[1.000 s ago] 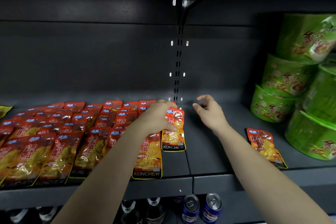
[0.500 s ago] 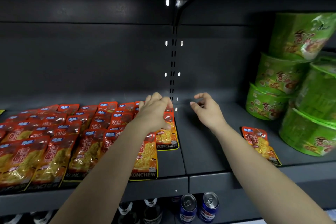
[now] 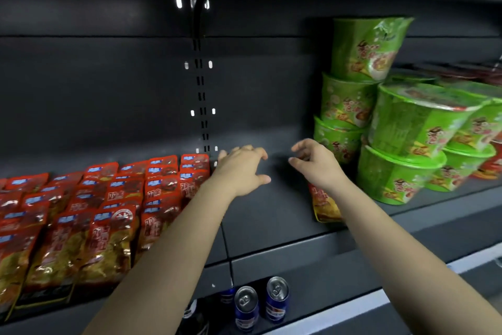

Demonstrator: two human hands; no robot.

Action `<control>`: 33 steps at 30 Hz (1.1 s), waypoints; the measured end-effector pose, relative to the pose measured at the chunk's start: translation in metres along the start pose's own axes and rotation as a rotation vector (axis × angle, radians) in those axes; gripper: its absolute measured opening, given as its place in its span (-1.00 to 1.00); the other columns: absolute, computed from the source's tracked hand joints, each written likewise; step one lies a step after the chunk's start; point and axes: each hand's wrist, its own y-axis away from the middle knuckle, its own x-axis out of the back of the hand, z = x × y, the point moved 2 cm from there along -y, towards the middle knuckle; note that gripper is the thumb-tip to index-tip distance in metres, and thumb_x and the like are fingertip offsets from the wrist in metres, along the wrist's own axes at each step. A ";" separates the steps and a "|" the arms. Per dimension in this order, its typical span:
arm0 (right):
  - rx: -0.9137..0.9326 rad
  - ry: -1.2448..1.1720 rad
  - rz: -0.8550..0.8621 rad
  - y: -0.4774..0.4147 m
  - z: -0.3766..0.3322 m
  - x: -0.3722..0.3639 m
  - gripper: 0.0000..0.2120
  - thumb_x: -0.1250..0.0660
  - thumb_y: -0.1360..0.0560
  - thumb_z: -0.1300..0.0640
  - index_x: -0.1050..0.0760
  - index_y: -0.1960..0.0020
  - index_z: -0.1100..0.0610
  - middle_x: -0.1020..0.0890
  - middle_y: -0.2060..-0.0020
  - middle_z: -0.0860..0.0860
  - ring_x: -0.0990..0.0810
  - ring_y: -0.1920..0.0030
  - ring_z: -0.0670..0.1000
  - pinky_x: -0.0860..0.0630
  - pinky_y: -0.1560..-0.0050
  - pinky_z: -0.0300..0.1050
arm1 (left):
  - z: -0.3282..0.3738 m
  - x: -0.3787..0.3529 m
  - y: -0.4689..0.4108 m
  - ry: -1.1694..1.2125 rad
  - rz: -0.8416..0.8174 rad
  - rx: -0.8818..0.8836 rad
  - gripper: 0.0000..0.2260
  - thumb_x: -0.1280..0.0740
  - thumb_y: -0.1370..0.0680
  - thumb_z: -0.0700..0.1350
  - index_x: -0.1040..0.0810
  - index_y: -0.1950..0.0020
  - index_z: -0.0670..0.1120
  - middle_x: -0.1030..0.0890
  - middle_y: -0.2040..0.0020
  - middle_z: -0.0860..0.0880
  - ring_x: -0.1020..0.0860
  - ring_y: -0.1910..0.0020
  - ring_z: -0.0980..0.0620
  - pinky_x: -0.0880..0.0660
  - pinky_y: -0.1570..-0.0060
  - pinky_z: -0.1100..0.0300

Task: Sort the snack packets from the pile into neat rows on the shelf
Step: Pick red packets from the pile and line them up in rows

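While both hands hover over the bare middle of the shelf (image 3: 271,226), neither is gripping a thing: the left hand (image 3: 241,171) is spread palm-down with loose fingers, and the right hand (image 3: 316,166) has its fingers lightly curled around nothing.

Over at nine o'clock from the left hand, the rows of red snack packets (image 3: 114,212) run front to back. They overlap like roof tiles, with the blue labels peeking out. That layout probably lets every label read while each column stays narrow. The last column sits just beside the left wrist, so the open strip under that hand looks like the place for the next column.

And the stock for it? One stray packet (image 3: 323,204) lies flat at five o'clock from the right hand. It is half hidden under that forearm and sits near the green noodle bowls (image 3: 394,171). That is all of the pile this view offers.

I'd judge the rows mostly built. The right hand is the nearer one, and it would have to draw back toward six o'clock and pinch an edge (flat foil gives little to hold). The bowls are stacked high at three o'clock and the topmost looks tilted, so a careless elbow could topple them. Drink cans (image 3: 260,304) stand on the level below.
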 end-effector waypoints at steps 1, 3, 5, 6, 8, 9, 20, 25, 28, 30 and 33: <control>-0.017 0.017 -0.009 0.003 0.005 0.006 -0.81 -0.41 -0.46 0.14 -0.52 -0.05 0.10 -0.61 0.14 0.01 -0.58 0.10 0.03 -0.52 0.02 -0.11 | 0.007 -0.003 -0.003 -0.006 -0.005 -0.019 -0.57 -0.34 -0.52 0.12 -0.37 -0.37 0.08 -0.43 -0.32 0.02 -0.35 -0.34 -0.04 -0.19 -0.30 -0.03; -0.057 0.090 -0.027 0.008 0.013 0.017 -0.82 -0.43 -0.43 0.16 -0.57 -0.03 0.11 -0.65 0.13 0.04 -0.62 0.04 0.06 -0.56 -0.04 -0.02 | 0.019 -0.010 -0.008 -0.013 -0.004 -0.048 -0.58 -0.32 -0.54 0.11 -0.37 -0.37 0.08 -0.43 -0.33 0.01 -0.36 -0.34 -0.05 -0.19 -0.27 -0.02; -0.082 0.251 -0.057 0.013 0.019 0.027 -0.79 -0.44 -0.42 0.14 -0.60 -0.04 0.12 -0.68 0.07 0.07 -0.63 -0.02 0.09 -0.53 -0.06 -0.07 | 0.028 -0.016 -0.012 -0.025 -0.002 -0.069 -0.59 -0.30 -0.55 0.09 -0.37 -0.37 0.07 -0.43 -0.32 0.00 -0.36 -0.33 -0.05 -0.19 -0.26 -0.03; -0.092 0.317 -0.069 0.015 0.021 0.031 -0.76 -0.46 -0.41 0.11 -0.60 -0.06 0.12 -0.68 0.05 0.08 -0.62 -0.04 0.10 -0.52 -0.05 -0.10 | 0.031 -0.018 -0.013 -0.044 0.000 -0.079 -0.60 -0.30 -0.56 0.09 -0.36 -0.38 0.07 -0.43 -0.32 0.00 -0.36 -0.33 -0.06 -0.19 -0.26 -0.03; -0.131 0.376 -0.101 0.020 0.024 0.038 -0.67 -0.50 -0.39 0.02 -0.58 -0.08 0.12 -0.65 0.02 0.09 -0.60 -0.05 0.11 -0.49 -0.03 -0.11 | 0.036 -0.022 -0.013 -0.101 0.005 -0.098 -0.59 -0.29 -0.57 0.09 -0.35 -0.39 0.06 -0.43 -0.31 -0.02 -0.37 -0.32 -0.08 -0.20 -0.27 -0.03; -0.160 0.389 -0.122 0.022 0.026 0.040 -0.63 -0.50 -0.38 -0.02 -0.56 -0.10 0.12 -0.64 0.00 0.10 -0.60 -0.06 0.11 -0.48 -0.01 -0.11 | 0.037 -0.024 -0.012 -0.126 0.005 -0.103 -0.59 -0.28 -0.57 0.10 -0.35 -0.39 0.05 -0.43 -0.31 -0.03 -0.37 -0.32 -0.08 -0.20 -0.27 -0.04; -0.268 0.151 -0.247 0.026 0.021 0.026 -0.31 -0.62 -0.22 0.16 -0.42 -0.28 0.07 -0.58 -0.15 0.04 -0.58 -0.11 0.03 -0.53 -0.12 -0.10 | 0.027 -0.020 -0.008 -0.168 0.044 -0.094 -0.58 -0.27 -0.58 0.09 -0.33 -0.41 0.04 -0.43 -0.31 -0.03 -0.36 -0.31 -0.08 -0.19 -0.29 -0.05; -0.231 -0.099 -0.201 0.018 0.000 0.002 -0.40 -0.56 -0.31 0.23 -0.40 -0.27 0.07 -0.58 -0.01 0.06 -0.61 0.01 0.08 -0.58 -0.08 0.02 | -0.001 -0.004 0.000 -0.155 0.097 -0.042 -0.58 -0.26 -0.58 0.09 -0.32 -0.42 0.06 -0.43 -0.30 -0.02 -0.35 -0.33 -0.07 -0.18 -0.29 -0.03; -0.221 -0.328 -0.267 0.014 -0.020 -0.019 -0.50 -0.45 -0.41 0.33 -0.38 -0.28 0.11 -0.61 0.11 0.11 -0.63 0.16 0.11 -0.59 -0.01 0.15 | -0.025 0.008 0.007 -0.163 0.142 0.011 -0.59 -0.24 -0.59 0.08 -0.31 -0.42 0.07 -0.41 -0.32 -0.02 -0.34 -0.33 -0.07 -0.19 -0.27 -0.04; -0.237 -0.473 -0.325 0.013 -0.035 -0.034 -0.53 -0.38 -0.45 0.40 -0.34 -0.28 0.15 -0.60 0.14 0.15 -0.61 0.20 0.11 -0.57 0.04 0.11 | -0.041 0.016 0.013 -0.166 0.165 0.052 -0.60 -0.22 -0.60 0.08 -0.31 -0.43 0.07 -0.41 -0.33 -0.01 -0.34 -0.33 -0.07 -0.19 -0.27 -0.04; -0.238 -0.526 -0.436 0.013 -0.057 -0.053 -0.63 -0.37 -0.46 0.41 -0.37 -0.19 0.17 -0.61 0.20 0.13 -0.62 0.25 0.06 -0.59 0.20 -0.05 | -0.065 0.027 0.024 -0.164 0.207 0.113 -0.61 -0.23 -0.59 0.08 -0.33 -0.40 0.07 -0.43 -0.31 -0.01 -0.36 -0.31 -0.07 -0.20 -0.25 -0.04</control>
